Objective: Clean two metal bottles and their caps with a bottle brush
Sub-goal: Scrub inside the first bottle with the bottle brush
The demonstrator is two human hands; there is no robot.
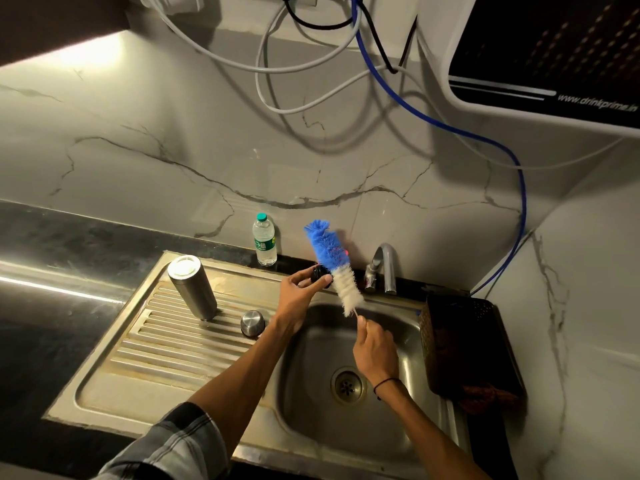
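Currently L hand (pixel 300 295) pinches dark cap (pixel 319 273) btwn thumb and curled fingers, above sink basin (pixel 322 424) rear edge. R hand (pixel 375 348) grips bottle brush (pixel 332 263) by its thin handle, fingers closed round it; bristles touch cap. Metal bottle (pixel 192 286) upright on drainboard (pixel 152 344), steel cap (pixel 253 322) near it, w/ plastic bottle (pixel 264 244) by wall

At frame centre, the left hand (pixel 298 295) pinches a black cap (pixel 319 274) against the bottle brush (pixel 333 265), whose handle the right hand (pixel 375 349) holds over the sink (pixel 408 344).
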